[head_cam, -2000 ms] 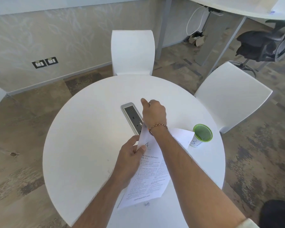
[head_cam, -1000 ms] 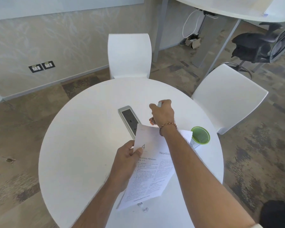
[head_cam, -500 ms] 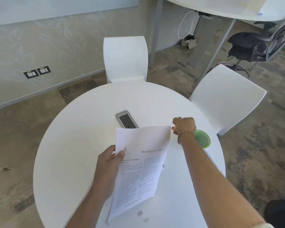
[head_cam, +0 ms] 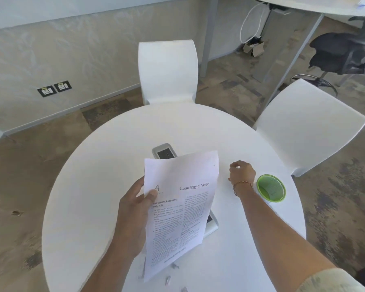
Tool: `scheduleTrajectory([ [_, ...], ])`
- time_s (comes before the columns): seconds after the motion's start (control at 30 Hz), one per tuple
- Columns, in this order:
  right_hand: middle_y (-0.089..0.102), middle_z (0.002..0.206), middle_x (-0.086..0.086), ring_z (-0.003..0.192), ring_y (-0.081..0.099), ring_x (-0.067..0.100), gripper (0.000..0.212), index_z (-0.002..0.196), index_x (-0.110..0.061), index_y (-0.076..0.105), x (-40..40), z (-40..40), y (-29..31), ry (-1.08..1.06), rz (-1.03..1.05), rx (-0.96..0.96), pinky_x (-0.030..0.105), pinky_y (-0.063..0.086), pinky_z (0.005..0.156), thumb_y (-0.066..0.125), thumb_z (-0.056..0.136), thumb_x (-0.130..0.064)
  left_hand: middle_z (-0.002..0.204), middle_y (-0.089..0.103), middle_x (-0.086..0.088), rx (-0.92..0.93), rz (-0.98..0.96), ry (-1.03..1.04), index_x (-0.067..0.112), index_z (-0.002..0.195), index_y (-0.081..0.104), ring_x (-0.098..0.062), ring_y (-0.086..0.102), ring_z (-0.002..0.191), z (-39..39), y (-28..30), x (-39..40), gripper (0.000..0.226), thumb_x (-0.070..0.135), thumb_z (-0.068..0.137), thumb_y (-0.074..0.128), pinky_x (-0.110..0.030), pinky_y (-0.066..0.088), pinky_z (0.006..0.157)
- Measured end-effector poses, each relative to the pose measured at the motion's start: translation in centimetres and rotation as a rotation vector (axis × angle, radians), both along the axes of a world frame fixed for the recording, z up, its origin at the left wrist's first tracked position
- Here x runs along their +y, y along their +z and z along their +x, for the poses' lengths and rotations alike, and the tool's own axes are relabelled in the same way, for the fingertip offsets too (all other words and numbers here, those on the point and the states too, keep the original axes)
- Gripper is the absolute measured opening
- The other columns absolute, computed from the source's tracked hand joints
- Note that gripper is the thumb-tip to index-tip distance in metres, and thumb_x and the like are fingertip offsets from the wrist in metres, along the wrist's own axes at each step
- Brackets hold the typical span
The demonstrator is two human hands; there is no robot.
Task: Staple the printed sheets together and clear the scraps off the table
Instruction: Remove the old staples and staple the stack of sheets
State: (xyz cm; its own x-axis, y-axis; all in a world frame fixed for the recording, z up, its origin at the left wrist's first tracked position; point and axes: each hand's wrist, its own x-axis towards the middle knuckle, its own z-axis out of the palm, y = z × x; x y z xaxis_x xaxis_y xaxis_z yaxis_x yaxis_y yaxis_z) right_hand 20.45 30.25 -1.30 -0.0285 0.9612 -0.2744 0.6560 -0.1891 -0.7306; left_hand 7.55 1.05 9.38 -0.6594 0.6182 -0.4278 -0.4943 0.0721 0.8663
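Round and white, a glossy table (head_cam: 89,186) fills the middle of an office room with a mottled brown floor. Nearest the viewer, at the table's near edge, lie several small grey scraps (head_cam: 168,280), loose on the surface just below the bottom corner of the paper. They have not yet been cleared.

Above them, the left hand (head_cam: 135,209) holds up a set of white printed sheets (head_cam: 179,207) headed "Neurology of Vision", thumb pinched on the front near the left edge, fingers behind. The sheets are lifted off the table and tilted. Whether a staple already joins them cannot be told; a tiny dark mark sits near the upper right corner, too small to read.

To the right, the right hand (head_cam: 241,173), with a beaded bracelet at the wrist, hovers low over the table with its fingers curled loosely inward. Whether it grips anything cannot be told.

Just beside that wrist stands a green-rimmed paper cup (head_cam: 271,187), probably meant for the scraps.

Behind the sheets, a grey power socket panel (head_cam: 163,151) is set into the tabletop. Beyond the table stand two white moulded chairs (head_cam: 169,72).

No stapler can be made out here.
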Motion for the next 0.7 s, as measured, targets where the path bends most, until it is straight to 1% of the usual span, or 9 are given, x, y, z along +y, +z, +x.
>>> scheduleTrajectory([
  [0.03,0.072,0.098,0.012,0.089,0.07,0.039,0.028,0.091,-0.014,0.077,0.5,-0.1,-0.4,0.042,0.022,-0.032,0.038,0.059,0.077,0.053,0.086,0.0,0.107,0.08,-0.017,-0.005,0.006,0.01,0.021,0.121,0.073,-0.034,0.077,0.097,-0.1,0.0,0.2,0.036,-0.003,0.1,0.056,-0.045,0.06,0.087],
  [0.07,0.073,0.104,0.013,0.095,0.068,0.037,0.029,0.098,-0.011,0.078,0.9,-0.3,-0.7,0.078,0.032,-0.079,0.031,0.054,0.077,0.053,0.086,-0.001,0.108,0.08,-0.018,-0.01,0.009,0.021,0.02,0.122,0.073,-0.035,0.076,0.097,-0.3,0.1,0.4,0.035,-0.003,0.1,0.057,-0.046,0.059,0.089],
  [0.1,0.071,0.113,0.015,0.104,0.065,0.035,0.032,0.108,-0.009,0.076,1.3,-0.4,-1.1,0.104,0.039,-0.128,0.029,0.048,0.08,0.054,0.087,-0.002,0.108,0.08,-0.018,-0.014,0.01,0.03,0.019,0.122,0.073,-0.035,0.076,0.097,-0.5,0.0,0.7,0.035,-0.003,0.099,0.057,-0.045,0.059,0.088],
  [0.17,0.059,0.131,0.019,0.121,0.053,0.033,0.043,0.129,-0.007,0.065,1.8,-0.7,-1.7,0.149,0.037,-0.181,0.031,0.043,0.092,0.053,0.088,-0.001,0.108,0.08,-0.018,-0.016,0.012,0.035,0.019,0.122,0.073,-0.034,0.077,0.096,-0.6,0.1,1.1,0.035,-0.003,0.099,0.057,-0.044,0.059,0.085],
  [0.23,0.049,0.135,0.023,0.126,0.045,0.037,0.051,0.138,-0.005,0.056,2.3,-0.8,-2.1,0.208,0.071,-0.255,0.034,0.038,0.1,0.049,0.088,0.003,0.109,0.08,-0.017,-0.014,0.019,0.031,0.02,0.122,0.073,-0.034,0.077,0.097,-0.9,0.0,1.5,0.037,-0.004,0.1,0.056,-0.042,0.061,0.08],
  [0.33,0.042,0.135,0.026,0.12,0.041,0.043,0.054,0.137,0.001,0.052,2.8,-1.1,-2.6,0.257,0.152,-0.33,0.037,0.035,0.101,0.045,0.085,0.012,0.109,0.08,-0.018,-0.014,0.03,0.032,0.02,0.121,0.073,-0.033,0.077,0.097,-1.3,-0.2,2.0,0.037,-0.004,0.1,0.056,-0.037,0.062,0.073],
  [0.47,0.041,0.131,0.028,0.115,0.04,0.043,0.048,0.127,0.009,0.053,3.2,-1.4,-3.2,0.295,0.173,-0.386,0.042,0.038,0.098,0.047,0.081,0.016,0.109,0.08,-0.017,-0.012,0.034,0.026,0.021,0.119,0.075,-0.031,0.078,0.095,-1.6,-0.4,2.4,0.036,-0.003,0.1,0.057,-0.036,0.062,0.073],
  [0.6,0.042,0.129,0.027,0.117,0.04,0.042,0.042,0.123,0.009,0.053,3.3,-1.5,-3.7,0.348,0.155,-0.418,0.042,0.042,0.092,0.045,0.082,0.016,0.108,0.08,-0.015,-0.004,0.011,0.015,0.022,0.112,0.076,-0.033,0.078,0.096,-1.8,-0.7,2.6,0.032,-0.001,0.101,0.056,-0.038,0.063,0.073],
  [0.7,0.044,0.129,0.026,0.118,0.042,0.042,0.043,0.124,0.008,0.054,3.3,-1.4,-4.3,0.377,0.174,-0.447,0.043,0.042,0.097,0.045,0.082,0.015,0.108,0.08,-0.017,-0.003,0.006,0.014,0.017,0.109,0.077,-0.034,0.077,0.095,-1.9,-0.8,2.7,0.028,0.0,0.101,0.056,-0.04,0.063,0.075],
])
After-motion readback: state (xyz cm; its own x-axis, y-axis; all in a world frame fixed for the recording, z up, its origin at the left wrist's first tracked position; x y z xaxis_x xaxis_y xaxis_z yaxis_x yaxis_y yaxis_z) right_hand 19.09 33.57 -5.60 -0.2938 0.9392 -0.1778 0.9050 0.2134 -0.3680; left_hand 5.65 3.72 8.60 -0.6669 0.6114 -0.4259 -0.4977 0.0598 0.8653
